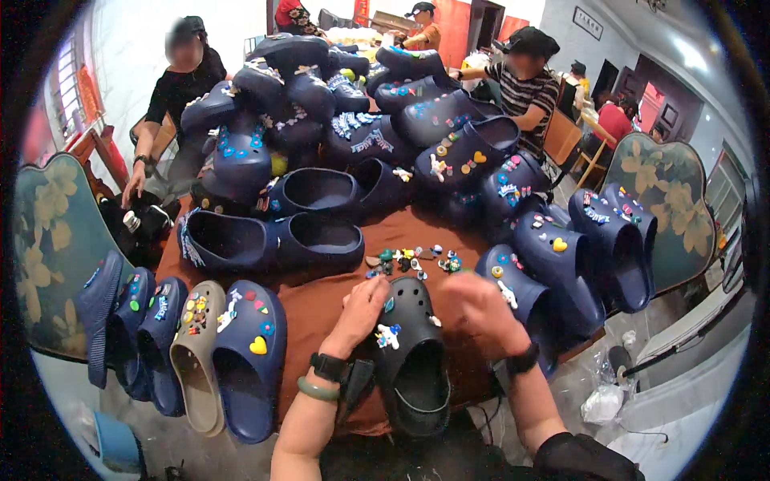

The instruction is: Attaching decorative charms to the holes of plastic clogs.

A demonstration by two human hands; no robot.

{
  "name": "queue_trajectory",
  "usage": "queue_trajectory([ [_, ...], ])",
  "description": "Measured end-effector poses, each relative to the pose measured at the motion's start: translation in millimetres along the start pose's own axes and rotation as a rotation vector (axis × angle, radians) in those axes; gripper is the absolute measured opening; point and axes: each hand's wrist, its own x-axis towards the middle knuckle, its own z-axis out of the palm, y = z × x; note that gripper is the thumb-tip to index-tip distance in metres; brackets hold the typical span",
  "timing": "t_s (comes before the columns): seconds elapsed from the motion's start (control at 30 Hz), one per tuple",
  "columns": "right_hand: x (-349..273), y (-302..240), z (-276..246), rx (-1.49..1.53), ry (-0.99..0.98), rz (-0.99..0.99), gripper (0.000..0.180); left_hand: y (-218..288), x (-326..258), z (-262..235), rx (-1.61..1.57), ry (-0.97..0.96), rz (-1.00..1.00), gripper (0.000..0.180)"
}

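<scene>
A black perforated clog (413, 353) lies on the brown table (321, 309) right in front of me, toe pointing away, with a few small charms stuck on its upper. My left hand (362, 309) rests against the clog's left side, fingers curled at a charm. My right hand (484, 309) hovers at the clog's right edge, blurred, fingers bent; whether it grips anything I cannot tell. A small heap of loose coloured charms (413, 260) lies just beyond the clog's toe.
A big pile of navy clogs (361, 136) covers the far half of the table. Decorated clogs line the left edge (241, 353) and right edge (553, 272). Other people sit behind the pile. Floral chair backs (48, 248) flank both sides.
</scene>
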Motion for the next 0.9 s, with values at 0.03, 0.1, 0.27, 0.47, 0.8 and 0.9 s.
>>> queue_trajectory([
  [0.03, 9.1, 11.5, 7.2, 0.016, 0.122, 0.084, 0.024, -15.1, 2.9, 0.6, -0.175, 0.063, -0.003, 0.042],
  [0.1, 27.1, 39.4, 9.8, 0.053, 0.297, 0.281, 0.018, -13.2, 11.4, 3.6, -0.348, 0.111, -0.071, 0.037],
  [0.27, 37.6, 81.1, 42.4, 0.017, 0.184, 0.311, 0.015, -6.2, 9.0, -18.2, -0.266, 0.227, -0.113, 0.029],
  [0.47, 18.1, 92.3, 67.1, -0.206, 0.050, 0.179, 0.024, -6.2, 5.1, -10.7, -0.179, 0.186, -0.012, 0.025],
  [0.8, 17.8, 105.0, 80.2, -0.107, 0.050, 0.311, 0.028, -6.2, 4.5, -9.8, -0.037, 0.285, 0.042, 0.022],
  [0.9, 17.1, 107.9, 86.2, 0.050, 0.134, 0.267, 0.029, -10.4, 5.4, -10.4, -0.019, 0.256, 0.052, 0.023],
])
